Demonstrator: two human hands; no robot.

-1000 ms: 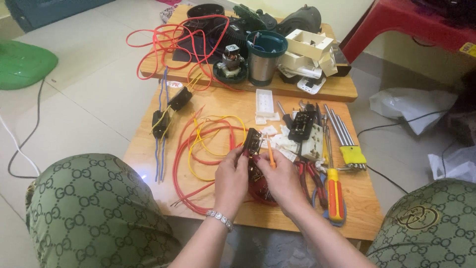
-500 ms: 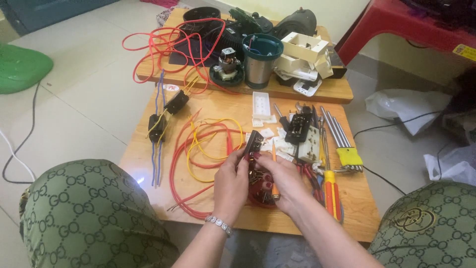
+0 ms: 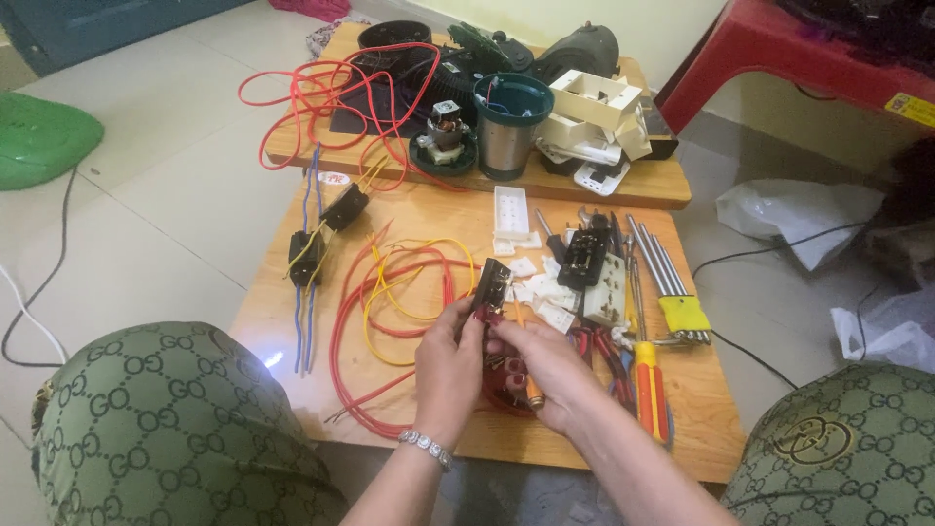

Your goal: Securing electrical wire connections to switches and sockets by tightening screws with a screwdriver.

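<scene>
Both hands working a small black socket module over the near edge of the low wooden table (image 3: pixel 292 321).

Left hand (image 3: pixel 450 365) is gripping the black socket module (image 3: pixel 491 288), tilting it up so its face is reachable; right hand (image 3: pixel 547 368) is closing around an orange-handled screwdriver (image 3: pixel 527 375), steadying the module's underside. Red and yellow wires (image 3: pixel 390 292) are lying just left of the module, the yellow-handled screwdriver (image 3: pixel 647 375) and hex key set (image 3: pixel 672 292) to its right, within reach.

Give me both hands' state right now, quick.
Left hand: closed on a small dark socket module.
Right hand: closed on an orange-handled screwdriver, fingertips at the module.
</scene>
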